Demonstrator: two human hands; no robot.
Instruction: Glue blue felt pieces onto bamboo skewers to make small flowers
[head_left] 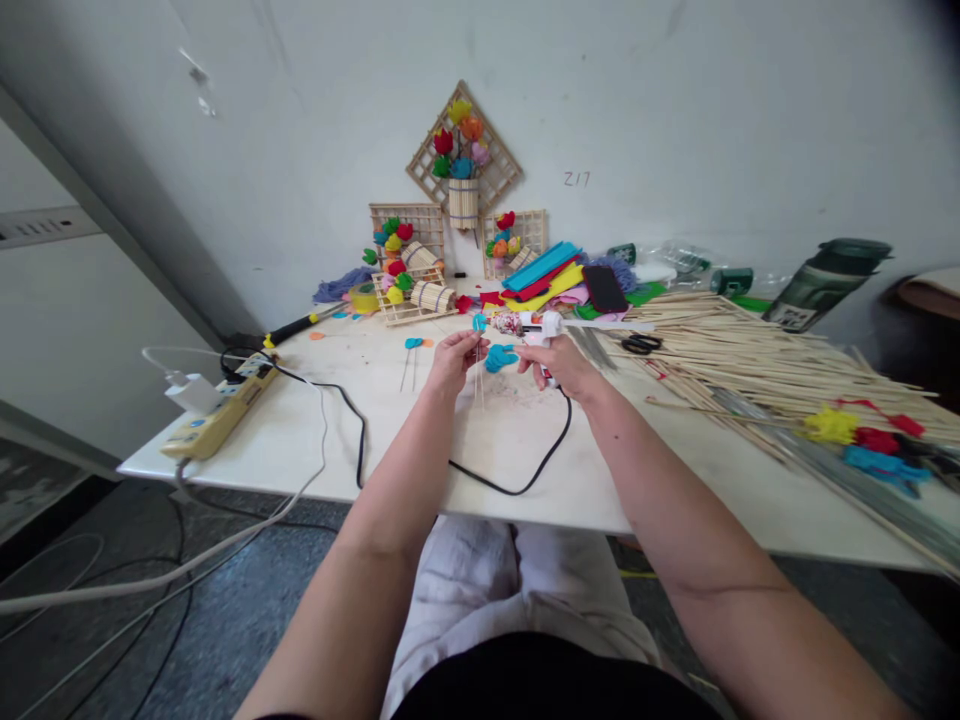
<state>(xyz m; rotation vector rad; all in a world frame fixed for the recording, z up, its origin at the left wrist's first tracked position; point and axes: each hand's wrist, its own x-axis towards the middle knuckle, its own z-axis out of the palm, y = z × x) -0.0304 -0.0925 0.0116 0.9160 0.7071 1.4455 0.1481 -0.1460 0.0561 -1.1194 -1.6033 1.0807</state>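
Observation:
My left hand (452,362) pinches thin wire stems, with a blue petal (479,322) at their upper end. In my right hand (559,365) is a white hot glue gun (551,325), its nozzle pointing left toward the blue petal. Whether the nozzle touches the petal I cannot tell. Below the gun, a small stack of blue petals (499,357) lies on the table beside my right fingertips. Left of my left hand rest a blue petal on wire stems (413,343) and an orange piece. The gun's black cord (551,450) loops down across the table.
Finished flower baskets on bamboo lattices (463,150) stand against the wall. A power strip (225,405) sits at the left edge. Coloured felt sheets (544,275), a phone (604,290), scissors (641,344), many bamboo sticks (750,355) and a dark bottle (829,283) occupy the right side.

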